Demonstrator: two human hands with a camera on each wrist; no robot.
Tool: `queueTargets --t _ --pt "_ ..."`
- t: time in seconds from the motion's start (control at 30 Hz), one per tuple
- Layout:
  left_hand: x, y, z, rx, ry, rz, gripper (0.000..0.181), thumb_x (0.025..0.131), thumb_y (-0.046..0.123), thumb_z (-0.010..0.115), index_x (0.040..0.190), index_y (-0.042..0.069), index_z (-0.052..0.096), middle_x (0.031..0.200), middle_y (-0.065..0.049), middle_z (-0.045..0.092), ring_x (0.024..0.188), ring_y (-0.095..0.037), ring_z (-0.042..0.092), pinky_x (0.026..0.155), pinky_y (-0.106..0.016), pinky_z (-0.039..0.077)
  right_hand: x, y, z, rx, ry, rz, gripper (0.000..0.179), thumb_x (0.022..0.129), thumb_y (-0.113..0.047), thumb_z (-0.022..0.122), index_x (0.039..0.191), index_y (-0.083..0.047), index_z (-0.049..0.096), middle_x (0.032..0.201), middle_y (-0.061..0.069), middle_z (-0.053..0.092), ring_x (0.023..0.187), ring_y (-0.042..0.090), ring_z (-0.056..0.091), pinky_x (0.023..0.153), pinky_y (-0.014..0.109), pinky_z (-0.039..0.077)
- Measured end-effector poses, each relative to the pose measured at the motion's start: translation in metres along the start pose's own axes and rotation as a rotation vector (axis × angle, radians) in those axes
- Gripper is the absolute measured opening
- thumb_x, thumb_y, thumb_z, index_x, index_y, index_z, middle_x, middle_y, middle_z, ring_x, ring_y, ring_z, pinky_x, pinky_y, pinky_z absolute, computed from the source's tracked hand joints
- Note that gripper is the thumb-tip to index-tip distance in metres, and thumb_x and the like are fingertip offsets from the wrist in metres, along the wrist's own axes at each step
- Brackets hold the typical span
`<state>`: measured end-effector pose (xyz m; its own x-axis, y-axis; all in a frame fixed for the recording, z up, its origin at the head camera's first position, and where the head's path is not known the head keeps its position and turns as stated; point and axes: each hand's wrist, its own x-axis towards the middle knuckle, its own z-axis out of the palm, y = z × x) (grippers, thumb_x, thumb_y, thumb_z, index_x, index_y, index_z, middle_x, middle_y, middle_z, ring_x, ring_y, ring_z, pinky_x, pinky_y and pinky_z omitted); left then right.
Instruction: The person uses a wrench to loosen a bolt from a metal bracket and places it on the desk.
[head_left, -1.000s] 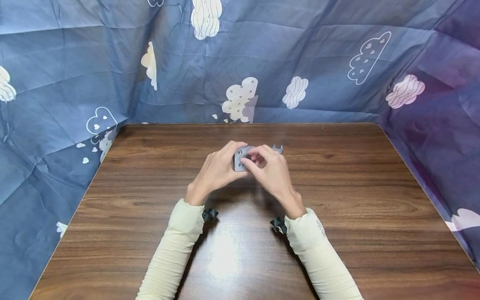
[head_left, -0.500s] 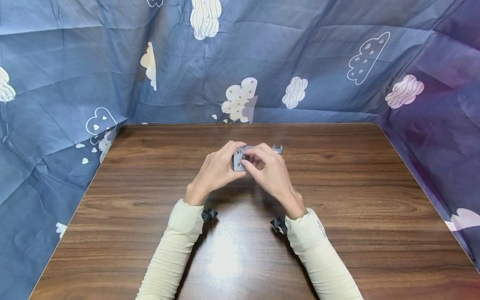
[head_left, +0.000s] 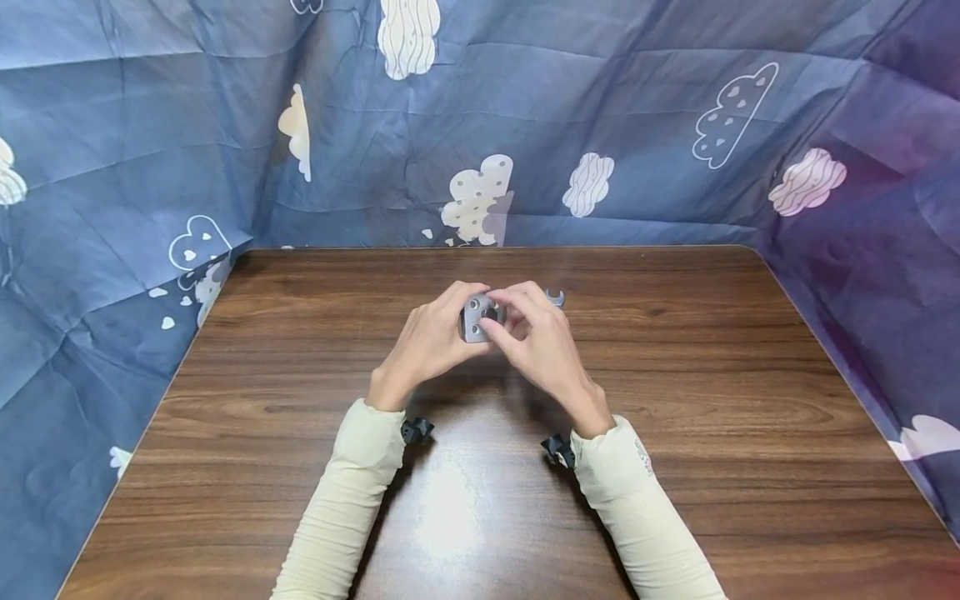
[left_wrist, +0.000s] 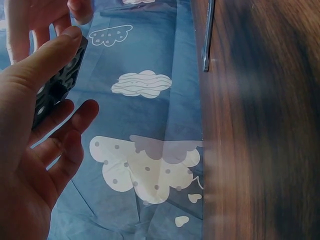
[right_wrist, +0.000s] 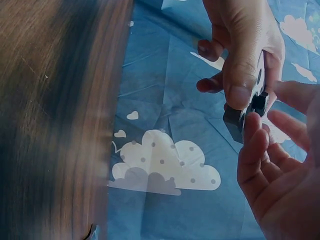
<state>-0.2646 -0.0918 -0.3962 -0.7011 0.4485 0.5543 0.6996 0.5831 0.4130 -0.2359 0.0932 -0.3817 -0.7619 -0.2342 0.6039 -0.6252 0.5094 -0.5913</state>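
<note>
My left hand [head_left: 431, 337] grips a grey metal block with round holes [head_left: 471, 321] between thumb and fingers, up off the table. In the left wrist view the underside of this block [left_wrist: 60, 85] looks dark, with several openings. A short black bolt head [right_wrist: 259, 103] sticks out from the block's face in the right wrist view. Thumb and fingertips of my right hand [head_left: 543, 346] are curled round this bolt head from the right. Part of the block is hidden behind the right fingers. An open-ended wrench [head_left: 555, 297] lies just beyond the right hand, its handle covered.
The brown wood-grain table [head_left: 712, 375] spreads under both arms. A blue curtain with white clouds [head_left: 337, 142] hangs at the back and on both sides, right at the table's edge. Each wrist carries a small black camera mount [head_left: 417, 430].
My right thumb and forefinger have spread farther apart, and more of the dark bolt head shows between them. The block has shifted very slightly left with the left hand.
</note>
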Motion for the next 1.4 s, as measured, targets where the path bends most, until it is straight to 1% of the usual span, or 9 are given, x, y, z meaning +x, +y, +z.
queueTargets --t 0.13,0.27,0.37,0.53,0.8,1.0,1.1,1.27,1.4 --pt "-0.0001 0.0006 -0.0005 0.002 0.007 -0.001 0.065 0.073 0.034 0.086 0.127 0.012 0.056 0.113 0.0 0.063 0.078 -0.016 0.063 0.064 -0.035 0.053 0.0005 0.0003 0.0 0.004 0.033 0.037 0.025 0.086 -0.012 0.076 0.108 -0.002 0.07 0.091 0.009 0.064 0.072 0.014 0.06 0.066 0.027 0.053" --pt "-0.0001 0.0012 -0.0003 -0.001 0.004 0.002 0.065 0.073 0.035 0.085 0.127 0.013 0.057 0.111 0.001 0.063 0.078 -0.015 0.063 0.064 -0.034 0.053 0.0004 0.0006 0.0003 -0.006 0.042 0.061 0.021 0.085 -0.015 0.078 0.101 -0.003 0.07 0.083 0.007 0.064 0.069 0.014 0.061 0.064 0.033 0.054" --pt "0.0001 0.002 -0.0001 -0.008 -0.004 0.007 0.064 0.073 0.033 0.085 0.127 0.014 0.057 0.111 0.001 0.063 0.077 -0.015 0.062 0.064 -0.034 0.053 0.0002 0.0001 0.0005 -0.01 0.04 0.064 0.021 0.084 -0.017 0.079 0.097 -0.003 0.071 0.08 0.006 0.063 0.067 0.014 0.06 0.062 0.037 0.054" --pt "0.0002 0.0031 0.0004 -0.009 -0.014 0.011 0.064 0.073 0.031 0.086 0.127 0.014 0.057 0.111 0.001 0.063 0.077 -0.014 0.061 0.063 -0.034 0.052 -0.0004 0.0012 0.0015 -0.033 0.034 0.06 0.021 0.083 -0.017 0.08 0.094 -0.001 0.072 0.078 0.006 0.062 0.066 0.015 0.06 0.062 0.039 0.054" --pt "0.0005 0.0031 0.0 0.004 -0.005 0.01 0.065 0.073 0.033 0.085 0.128 0.012 0.057 0.113 0.0 0.064 0.077 -0.016 0.063 0.064 -0.035 0.053 -0.0005 -0.0004 0.0011 -0.05 0.025 0.033 0.019 0.084 -0.016 0.079 0.099 -0.004 0.074 0.081 0.004 0.064 0.068 0.014 0.06 0.064 0.039 0.054" --pt "0.0006 0.0027 0.0002 0.0 -0.003 0.01 0.064 0.074 0.032 0.084 0.128 0.012 0.057 0.112 0.0 0.063 0.076 -0.016 0.062 0.063 -0.034 0.053 -0.0009 -0.0013 -0.0002 -0.05 0.018 0.011 0.019 0.084 -0.013 0.078 0.1 -0.004 0.074 0.083 0.004 0.064 0.068 0.014 0.059 0.063 0.039 0.053" --pt "0.0005 0.0027 0.0003 -0.006 -0.001 0.009 0.063 0.075 0.031 0.084 0.128 0.012 0.057 0.112 -0.001 0.063 0.076 -0.016 0.062 0.063 -0.034 0.052 -0.0012 -0.001 -0.0003 -0.05 0.013 -0.003 0.018 0.084 -0.012 0.078 0.101 -0.005 0.074 0.085 0.004 0.064 0.069 0.013 0.059 0.063 0.037 0.052" --pt "-0.0001 0.0023 0.0006 -0.008 -0.004 0.009 0.061 0.076 0.031 0.083 0.128 0.013 0.057 0.112 -0.001 0.064 0.077 -0.016 0.063 0.063 -0.034 0.053 -0.0015 -0.0012 -0.0001 -0.057 0.001 -0.015 0.019 0.084 -0.01 0.077 0.102 -0.005 0.074 0.089 0.006 0.066 0.069 0.012 0.058 0.063 0.029 0.049" --pt "-0.0003 0.0017 -0.0002 -0.003 -0.004 0.009 0.062 0.075 0.032 0.084 0.128 0.012 0.057 0.112 -0.001 0.063 0.077 -0.017 0.063 0.063 -0.034 0.053 -0.0009 -0.0015 0.0004 -0.049 -0.013 -0.015 0.022 0.084 -0.01 0.077 0.105 -0.004 0.074 0.094 0.006 0.066 0.069 0.011 0.058 0.062 0.027 0.048"
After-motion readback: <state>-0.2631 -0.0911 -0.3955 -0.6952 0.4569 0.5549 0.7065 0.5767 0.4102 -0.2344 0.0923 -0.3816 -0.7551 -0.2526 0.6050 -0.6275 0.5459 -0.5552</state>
